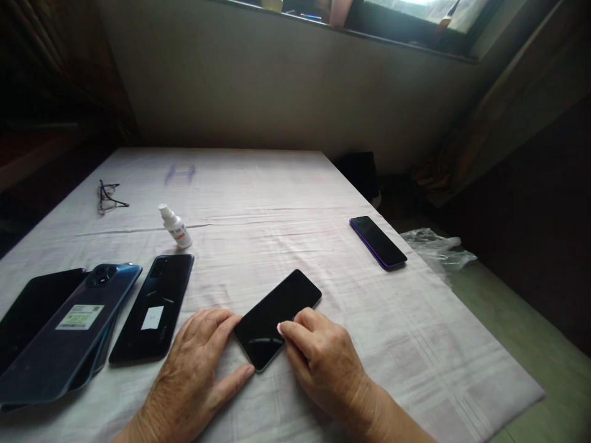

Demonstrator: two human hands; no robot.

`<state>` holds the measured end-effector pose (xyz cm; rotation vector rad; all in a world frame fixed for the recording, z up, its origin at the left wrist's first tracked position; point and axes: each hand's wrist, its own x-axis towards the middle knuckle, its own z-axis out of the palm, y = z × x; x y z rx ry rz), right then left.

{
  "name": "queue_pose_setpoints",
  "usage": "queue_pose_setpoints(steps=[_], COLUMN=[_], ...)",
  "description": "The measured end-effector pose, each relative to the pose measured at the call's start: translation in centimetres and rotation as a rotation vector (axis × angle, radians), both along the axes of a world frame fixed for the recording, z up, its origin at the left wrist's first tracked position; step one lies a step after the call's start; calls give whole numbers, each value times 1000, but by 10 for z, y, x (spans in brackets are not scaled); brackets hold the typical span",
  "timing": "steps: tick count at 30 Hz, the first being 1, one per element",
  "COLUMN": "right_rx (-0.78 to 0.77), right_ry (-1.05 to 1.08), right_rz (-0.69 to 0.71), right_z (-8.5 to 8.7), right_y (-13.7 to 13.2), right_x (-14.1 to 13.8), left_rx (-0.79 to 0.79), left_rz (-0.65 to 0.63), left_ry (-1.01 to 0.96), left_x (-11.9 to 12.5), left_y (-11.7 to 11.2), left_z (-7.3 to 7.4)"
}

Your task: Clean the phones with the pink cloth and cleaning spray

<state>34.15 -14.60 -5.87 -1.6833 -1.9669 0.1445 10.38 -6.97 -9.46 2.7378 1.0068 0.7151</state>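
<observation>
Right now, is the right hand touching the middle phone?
Touching. The head view shows a fingertip of the right hand lying on the dark screen of the phone, with no gap.

Glossy glass phone (276, 319) lies on creased matt cloth (258, 209).

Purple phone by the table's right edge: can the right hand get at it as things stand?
Probably yes: the right hand only touches the black phone, and nothing but bare tablecloth lies between it and the purple phone.
</observation>
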Motion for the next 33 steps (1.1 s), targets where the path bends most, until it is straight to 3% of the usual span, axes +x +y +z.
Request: queue_pose_setpoints(steps=[3, 9, 17, 23, 30, 33], right_rx=[-25, 8, -14, 3, -12, -31], right_ry=[-3, -35, -38, -88, -41, -48], right_rz=[4, -192, -64, -206, -26, -20], right_z=[0, -7, -1, -4, -1, 0], right_y=[2, 15, 11, 20, 11, 13], right_x=[-1, 28, 6, 27, -7, -3], left_rx=[6, -3, -23, 0, 7, 10], left_rz=[6, -8, 11, -7, -11, -13], left_ry=[-8, 12, 4, 0, -13, -2], left_x=[0, 2, 1, 1, 2, 2], left_y=[0, 0, -1, 0, 0, 0], left_z=[2, 3, 1, 3, 3, 5])
